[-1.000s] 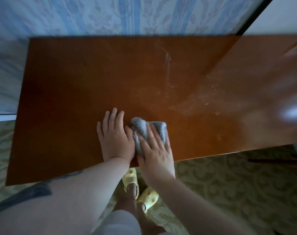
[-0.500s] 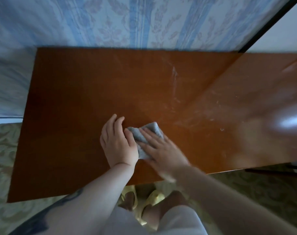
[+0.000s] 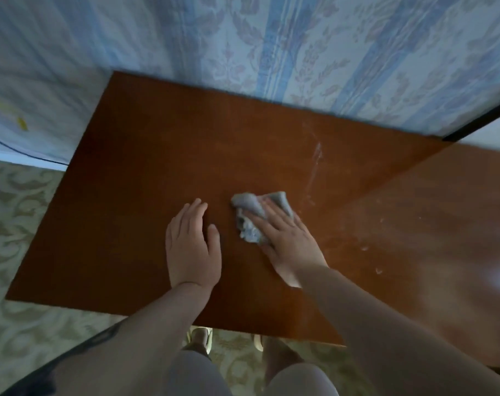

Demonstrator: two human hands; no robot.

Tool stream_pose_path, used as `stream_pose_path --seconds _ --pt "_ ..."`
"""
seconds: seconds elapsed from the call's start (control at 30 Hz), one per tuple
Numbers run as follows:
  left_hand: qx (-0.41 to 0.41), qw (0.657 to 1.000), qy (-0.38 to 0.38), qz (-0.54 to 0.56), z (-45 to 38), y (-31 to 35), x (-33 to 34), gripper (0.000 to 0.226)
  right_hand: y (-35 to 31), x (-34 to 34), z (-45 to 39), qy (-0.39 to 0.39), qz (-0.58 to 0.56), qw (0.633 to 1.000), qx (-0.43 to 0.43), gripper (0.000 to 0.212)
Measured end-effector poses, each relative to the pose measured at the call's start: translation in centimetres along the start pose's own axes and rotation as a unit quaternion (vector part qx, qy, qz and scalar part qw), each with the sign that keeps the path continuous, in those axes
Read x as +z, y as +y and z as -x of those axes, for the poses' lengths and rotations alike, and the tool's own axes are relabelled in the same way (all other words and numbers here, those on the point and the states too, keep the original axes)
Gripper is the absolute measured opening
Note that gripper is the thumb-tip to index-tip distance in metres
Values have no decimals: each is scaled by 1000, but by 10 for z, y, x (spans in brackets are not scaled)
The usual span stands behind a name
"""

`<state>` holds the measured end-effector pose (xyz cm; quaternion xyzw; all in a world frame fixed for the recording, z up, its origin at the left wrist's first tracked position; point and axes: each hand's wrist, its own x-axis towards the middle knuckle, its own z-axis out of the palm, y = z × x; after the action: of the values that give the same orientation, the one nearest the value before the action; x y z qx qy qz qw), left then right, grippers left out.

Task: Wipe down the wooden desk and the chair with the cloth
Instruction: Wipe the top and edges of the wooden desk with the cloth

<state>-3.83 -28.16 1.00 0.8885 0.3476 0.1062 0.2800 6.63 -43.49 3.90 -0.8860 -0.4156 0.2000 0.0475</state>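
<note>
Head view: right hand (image 3: 289,241) flat, fingers straight, pressing the bunched grey cloth (image 3: 253,217) onto the middle of the wooden desk (image 3: 146,172); left hand (image 3: 191,247) open, palm down just beside it, holding nothing. Best to keep even pressure and sweep right, over the pale streak (image 3: 314,167) and specks (image 3: 371,258). No chair in sight.

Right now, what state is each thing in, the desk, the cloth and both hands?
wooden desk: bare on the left, pale smears and specks on the right part.
cloth: bunched up, lying on the desk, pinned under the right hand.
right hand: fingers straight, pressing on the cloth.
left hand: flat on the desk, fingers straight, apart from the cloth.
</note>
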Motion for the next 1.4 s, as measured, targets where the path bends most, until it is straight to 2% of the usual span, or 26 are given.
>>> stream_pose_path --seconds 0.07,0.1,0.17,0.23,0.3,0.33,0.4,0.47,0.5,0.57,0.67,0.7,0.73,0.83,0.9,0.93,1.0,1.07,1.1,1.13,1.2,1.27,1.33,1.4 --pt "-34 999 35 16 -4 10 3 37 -17 14 9 66 -38 993 90 59" --pt "-61 996 60 30 -6 16 4 35 -31 25 16 89 -54 990 92 58" --pt "-112 986 108 65 -12 28 8 34 -52 37 27 76 -68 995 23 57" --pt "-131 978 138 90 -13 32 11 35 -41 21 14 8 -12 993 -119 55" --pt "-125 977 151 87 -13 32 14 36 -13 -5 -13 -60 61 975 -204 56" --pt "-121 977 154 78 -13 32 15 36 0 -14 -26 -63 75 977 -191 57" --pt "-125 977 156 67 -14 32 17 35 14 -13 -31 12 8 997 -75 58" --pt "-128 978 154 58 -15 32 19 35 -4 7 -14 80 -42 996 28 60" --pt "-124 979 154 52 -15 32 19 35 -17 19 -2 94 -50 993 42 61" --pt "-120 980 154 43 -16 31 20 36 -33 29 8 69 -47 996 -13 59" --pt "-136 978 152 39 -16 31 20 39 -11 0 -23 -20 60 976 -207 54" --pt "-138 979 149 30 -16 31 19 38 4 -10 -39 -46 81 967 -238 54" --pt "-139 979 145 22 -16 32 19 36 16 -20 -53 -59 76 971 -219 55" --pt "-138 981 136 4 -17 32 20 37 28 -20 -59 61 -21 997 -38 56" --pt "-138 982 127 -12 -17 32 22 39 1 -1 -39 99 -25 995 21 59" --pt "-144 982 121 -17 -19 32 22 40 -14 6 -29 82 -27 996 3 61" --pt "-156 981 115 -32 -20 30 23 43 -26 8 -22 32 -7 994 -105 61" --pt "-159 980 108 -48 -21 29 23 45 -7 -7 -46 -7 57 974 -218 58" --pt "-159 980 104 -52 -22 28 23 45 5 -15 -62 -26 65 969 -237 58" --pt "-159 980 103 -53 -22 29 22 46 18 -21 -77 -32 46 977 -205 58" --pt "-162 980 105 -51 -22 29 22 46 31 -24 -82 30 -32 997 -67 58" --pt "-158 980 107 -47 -22 30 23 48 12 -9 -60 94 -35 995 9 60" --pt "-155 981 108 -38 -22 29 22 51 -16 6 -34 52 -17 998 -36 63" --pt "-158 981 108 -28 -23 29 21 52 -24 6 -29 12 9 991 -133 60"
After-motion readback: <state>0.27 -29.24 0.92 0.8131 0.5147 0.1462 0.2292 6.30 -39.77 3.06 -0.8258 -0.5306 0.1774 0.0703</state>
